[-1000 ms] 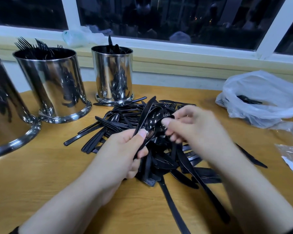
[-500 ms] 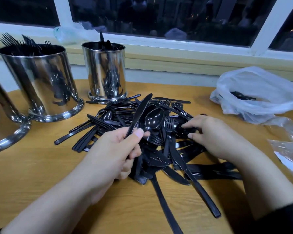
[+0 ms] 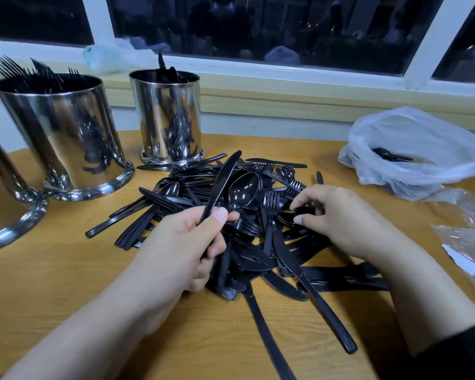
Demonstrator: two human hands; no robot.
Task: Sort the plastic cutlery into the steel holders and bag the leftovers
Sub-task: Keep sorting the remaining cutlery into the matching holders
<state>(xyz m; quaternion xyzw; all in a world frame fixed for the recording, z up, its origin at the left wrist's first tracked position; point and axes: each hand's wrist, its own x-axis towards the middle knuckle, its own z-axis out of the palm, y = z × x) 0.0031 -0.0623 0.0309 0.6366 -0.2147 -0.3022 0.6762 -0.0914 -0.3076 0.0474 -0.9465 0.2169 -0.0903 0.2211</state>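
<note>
A heap of black plastic cutlery lies mid-table. My left hand grips a small bundle from it, with a knife and a spoon sticking up past my thumb. My right hand reaches into the heap's right side, its fingertips pinching a black piece. Three steel holders stand at the left: one with forks, one with a few pieces, and a nearer one cut off by the frame edge. A white plastic bag with some cutlery inside sits at the right.
Clear plastic wrapping lies at the table's right edge. A window sill runs behind the wooden table, with a crumpled bag on the ledge. Long knives stick out of the heap toward me.
My right hand dropped from beside the left hand's bundle down onto the right side of the heap and now pinches a piece there. The left hand keeps its bundle.
</note>
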